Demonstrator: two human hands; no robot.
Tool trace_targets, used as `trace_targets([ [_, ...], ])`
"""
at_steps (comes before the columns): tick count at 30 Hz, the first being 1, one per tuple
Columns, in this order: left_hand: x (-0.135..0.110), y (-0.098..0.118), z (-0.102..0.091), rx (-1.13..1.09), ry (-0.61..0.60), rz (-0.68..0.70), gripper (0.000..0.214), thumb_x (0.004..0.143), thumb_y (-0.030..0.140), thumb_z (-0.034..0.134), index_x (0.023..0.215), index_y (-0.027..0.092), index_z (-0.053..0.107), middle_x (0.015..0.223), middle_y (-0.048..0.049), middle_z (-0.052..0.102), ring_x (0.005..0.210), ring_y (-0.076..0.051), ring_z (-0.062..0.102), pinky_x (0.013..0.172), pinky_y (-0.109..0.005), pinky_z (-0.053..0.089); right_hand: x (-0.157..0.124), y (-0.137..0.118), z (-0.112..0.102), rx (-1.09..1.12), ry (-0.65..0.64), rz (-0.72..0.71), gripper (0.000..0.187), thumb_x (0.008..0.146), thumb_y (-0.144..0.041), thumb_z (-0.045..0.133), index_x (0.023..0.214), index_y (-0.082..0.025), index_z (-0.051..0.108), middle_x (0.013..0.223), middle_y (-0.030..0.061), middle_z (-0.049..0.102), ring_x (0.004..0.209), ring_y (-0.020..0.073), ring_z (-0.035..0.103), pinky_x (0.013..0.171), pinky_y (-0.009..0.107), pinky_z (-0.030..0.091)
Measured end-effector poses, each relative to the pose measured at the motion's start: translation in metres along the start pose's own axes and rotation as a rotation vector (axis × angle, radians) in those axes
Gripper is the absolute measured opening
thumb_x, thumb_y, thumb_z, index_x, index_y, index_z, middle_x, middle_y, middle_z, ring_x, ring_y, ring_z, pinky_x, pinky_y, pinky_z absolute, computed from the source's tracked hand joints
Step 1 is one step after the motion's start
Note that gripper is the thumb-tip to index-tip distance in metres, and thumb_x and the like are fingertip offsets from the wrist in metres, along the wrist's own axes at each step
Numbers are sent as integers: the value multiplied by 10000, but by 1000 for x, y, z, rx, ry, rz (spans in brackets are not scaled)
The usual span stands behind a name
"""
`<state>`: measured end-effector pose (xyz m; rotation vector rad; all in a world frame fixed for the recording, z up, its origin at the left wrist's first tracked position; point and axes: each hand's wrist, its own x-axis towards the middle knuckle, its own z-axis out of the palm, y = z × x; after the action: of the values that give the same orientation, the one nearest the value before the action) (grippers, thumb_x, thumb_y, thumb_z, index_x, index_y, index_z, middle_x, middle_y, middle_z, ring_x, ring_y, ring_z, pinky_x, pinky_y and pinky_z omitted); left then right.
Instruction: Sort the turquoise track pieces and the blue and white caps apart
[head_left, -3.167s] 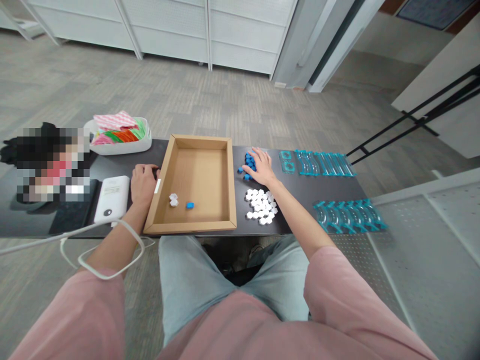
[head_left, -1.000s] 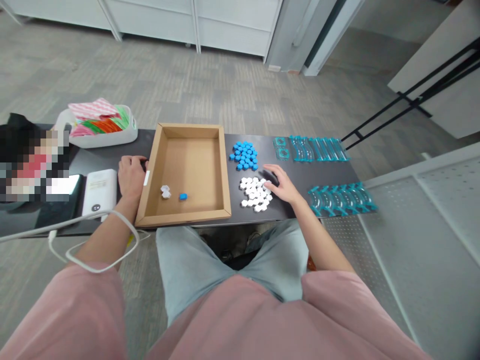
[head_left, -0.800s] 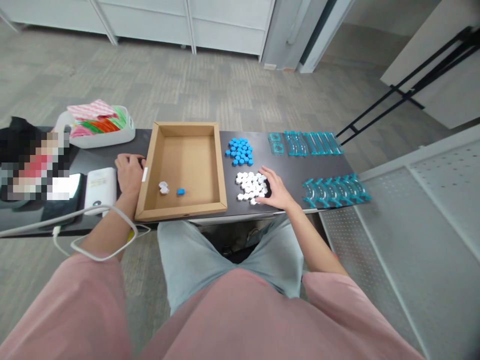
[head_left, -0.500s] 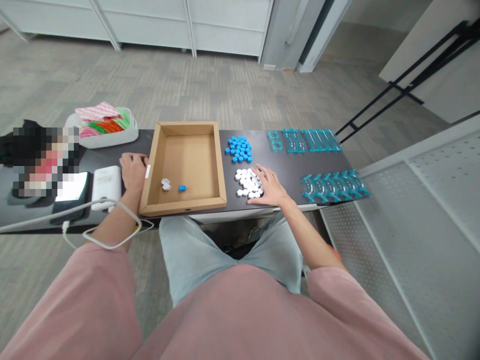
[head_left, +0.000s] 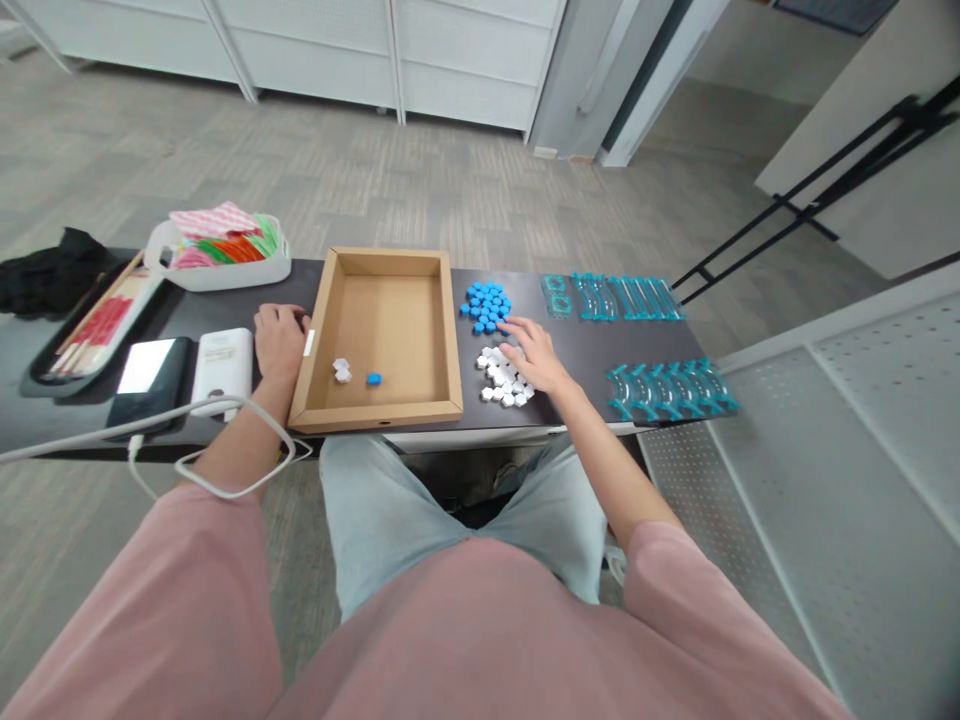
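My right hand (head_left: 536, 357) is open with its fingers apart, over the upper right of a pile of white hexagonal pieces (head_left: 504, 378). Its fingertips reach the lower edge of a pile of blue hexagonal pieces (head_left: 486, 304); nothing shows in its grip. Beside the left wall of a shallow cardboard box (head_left: 455, 360), my left hand (head_left: 279, 342) rests on the table, fingers curled in, with nothing visible in them. Inside the box lie a couple of white pieces (head_left: 342, 371), touching, and one blue piece (head_left: 374, 379) to their right.
Clear teal-edged plastic parts stand in a back row (head_left: 626, 298) and a front row (head_left: 673, 389) on the dark table (head_left: 574, 345). At left are a white basket (head_left: 240, 276), a black tray (head_left: 45, 385), a phone (head_left: 150, 375) and a white power bank (head_left: 223, 368). A cable (head_left: 255, 405) loops over my left forearm.
My right hand has moved up from the right side of the white pile towards the blue pile. My left hand stays beside the box. The whole view has shifted slightly.
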<state>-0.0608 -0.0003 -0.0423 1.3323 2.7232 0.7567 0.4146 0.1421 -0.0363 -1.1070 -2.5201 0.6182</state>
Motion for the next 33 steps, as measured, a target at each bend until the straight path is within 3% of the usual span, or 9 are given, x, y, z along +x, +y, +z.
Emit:
trace_targets([
  [5, -2, 0, 0, 6, -10, -2, 475, 1041, 140, 610, 1500, 22, 643, 1539, -306, 587, 1481, -443, 543, 1337, -618, 469, 67, -31, 9, -165, -139, -88, 672, 1233, -647, 490, 1766, -278, 664, 1917, 159, 518, 1764, 428, 449, 1441, 706, 330],
  [8, -3, 0, 0, -5, -13, 0, 493, 1055, 150, 607, 1533, 33, 625, 1560, -311, 598, 1485, -445, 538, 1319, -618, 473, 92, -33, 15, -205, -174, -103, 667, 1219, -660, 540, 1725, -257, 702, 1916, 182, 513, 1768, 445, 454, 1453, 716, 300],
  [12, -4, 1, 1, -10, -26, -3, 500, 1061, 149, 602, 1542, 16, 621, 1577, -337, 598, 1488, -457, 541, 1313, -634, 463, 95, -21, 13, -185, -167, -77, 687, 1200, -673, 572, 1735, -257, 682, 1890, 204, 534, 1756, 458, 468, 1453, 727, 290],
  [16, -4, 1, 1, -7, -41, -17, 516, 1076, 167, 601, 1571, 21, 613, 1602, -325, 597, 1504, -438, 538, 1312, -610, 458, 82, -22, -1, -80, -46, -51, 658, 1223, -643, 490, 1765, -297, 634, 1803, 186, 611, 1712, 441, 503, 1410, 711, 349],
  [20, -4, 0, 2, 7, -53, -27, 514, 1088, 178, 601, 1580, 34, 615, 1611, -306, 608, 1500, -398, 550, 1310, -572, 456, 81, -68, -4, 17, 4, -206, 529, 1226, -593, 554, 1607, -278, 743, 1573, 175, 737, 1444, 393, 693, 1290, 587, 448],
  [23, -5, 1, 2, 17, -48, -30, 500, 1091, 185, 599, 1573, 54, 630, 1629, -290, 618, 1514, -377, 558, 1321, -549, 450, 92, -124, 13, 16, -205, -424, 375, 1185, -501, 704, 1443, -250, 808, 1399, 132, 803, 1183, 315, 771, 1173, 484, 478],
  [27, -5, 3, 4, 17, -17, -50, 494, 1041, 165, 601, 1527, 116, 673, 1621, -270, 649, 1547, -415, 587, 1309, -557, 478, 108, -183, 53, -112, -447, -583, 221, 1084, -302, 851, 1295, -238, 837, 1351, 108, 836, 1188, 298, 768, 1045, 400, 490],
  [30, -5, 2, 4, 16, -3, -39, 486, 1017, 164, 612, 1497, 152, 690, 1596, -267, 667, 1542, -446, 606, 1286, -577, 504, 116, -200, 80, -140, -538, -642, 168, 1019, -118, 839, 1144, -229, 851, 1262, 98, 856, 1146, 275, 769, 967, 365, 516],
  [33, -6, 1, 5, 15, -5, -23, 475, 1035, 167, 618, 1506, 138, 674, 1580, -280, 659, 1522, -443, 609, 1290, -581, 493, 121, -195, 87, -30, -577, -661, 209, 996, -28, 798, 1079, -213, 852, 1162, 83, 864, 1069, 241, 769, 968, 350, 560],
])
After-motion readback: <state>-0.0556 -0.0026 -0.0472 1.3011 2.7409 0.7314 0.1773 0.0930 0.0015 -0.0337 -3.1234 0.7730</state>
